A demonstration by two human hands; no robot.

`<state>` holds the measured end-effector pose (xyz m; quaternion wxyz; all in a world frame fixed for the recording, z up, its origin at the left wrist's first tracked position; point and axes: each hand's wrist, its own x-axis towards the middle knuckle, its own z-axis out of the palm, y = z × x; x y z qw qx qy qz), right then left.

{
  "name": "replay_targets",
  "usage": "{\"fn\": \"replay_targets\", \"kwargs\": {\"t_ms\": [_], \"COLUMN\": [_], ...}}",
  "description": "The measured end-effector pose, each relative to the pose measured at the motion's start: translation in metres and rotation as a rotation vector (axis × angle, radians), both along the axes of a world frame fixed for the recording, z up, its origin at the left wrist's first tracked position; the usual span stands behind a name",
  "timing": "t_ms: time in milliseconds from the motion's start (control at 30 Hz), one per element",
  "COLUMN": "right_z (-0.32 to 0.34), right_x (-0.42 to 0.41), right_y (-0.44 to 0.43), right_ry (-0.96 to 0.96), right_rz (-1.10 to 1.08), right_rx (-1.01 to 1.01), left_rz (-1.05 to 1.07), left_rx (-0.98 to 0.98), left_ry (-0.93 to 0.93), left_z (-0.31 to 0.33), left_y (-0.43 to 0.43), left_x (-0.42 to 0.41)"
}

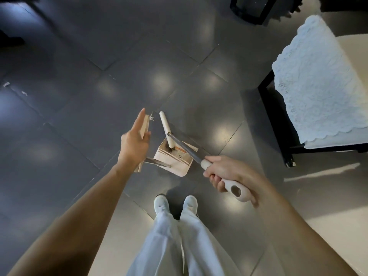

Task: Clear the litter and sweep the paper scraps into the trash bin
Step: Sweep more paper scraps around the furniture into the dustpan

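My right hand (pixel 223 174) grips the cream handle of a broom (pixel 185 149). Its grey shaft runs up-left to the cream head, which rests in the mouth of the dustpan (pixel 173 161). The cream dustpan, with comb teeth, stands tilted on the grey tiles. A metal rod leads from it to a flat cream grip, which my left hand (pixel 133 144) pinches between straight fingers and thumb. A small white paper scrap (pixel 151 117) lies just beyond my fingertips. More scraps (pixel 6 84) lie at the far left. No trash bin is in view.
A black-framed seat (pixel 276 120) draped with a white lace cloth (pixel 312 80) stands at the right. Dark furniture (pixel 253 10) stands at the top. My feet in white shoes (pixel 175 204) are just behind the dustpan.
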<state>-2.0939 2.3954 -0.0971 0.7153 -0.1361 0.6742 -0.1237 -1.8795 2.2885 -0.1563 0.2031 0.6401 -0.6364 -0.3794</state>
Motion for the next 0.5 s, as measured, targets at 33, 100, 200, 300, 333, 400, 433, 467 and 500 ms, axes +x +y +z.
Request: {"fn": "replay_targets", "kwargs": {"t_ms": [33,100,200,300,333,400,433,467,500], "right_z": [0.003,0.005,0.001,-0.01,-0.015,-0.026,-0.032,-0.037,-0.041], "right_x": [0.003,0.011,0.026,0.045,0.051,0.062,0.067,0.071,0.076], "right_y": [-0.008,-0.029,-0.07,-0.114,-0.129,-0.155,-0.167,-0.176,-0.184], "right_ry": [0.015,0.077,0.15,0.237,0.257,0.295,0.319,0.347,0.376], "right_rz": [0.013,0.067,0.125,0.211,0.239,0.282,0.31,0.35,0.409], "right_rx": [-0.019,-0.072,-0.163,-0.229,-0.248,-0.27,-0.275,-0.273,-0.264], "left_rz": [0.024,0.066,0.119,0.152,0.165,0.212,0.245,0.278,0.309], "left_rx": [-0.01,-0.028,-0.036,-0.026,-0.022,-0.021,-0.023,-0.022,-0.015], "left_ry": [-0.004,-0.019,-0.008,0.006,0.01,0.02,0.025,0.027,0.027], "left_z": [0.0,0.001,0.003,0.007,0.008,0.008,0.007,0.006,0.005], "left_y": [-0.001,-0.003,-0.014,-0.035,-0.044,-0.062,-0.073,-0.084,-0.096], "left_x": [0.008,0.024,0.046,0.068,0.076,0.09,0.096,0.101,0.106]}}
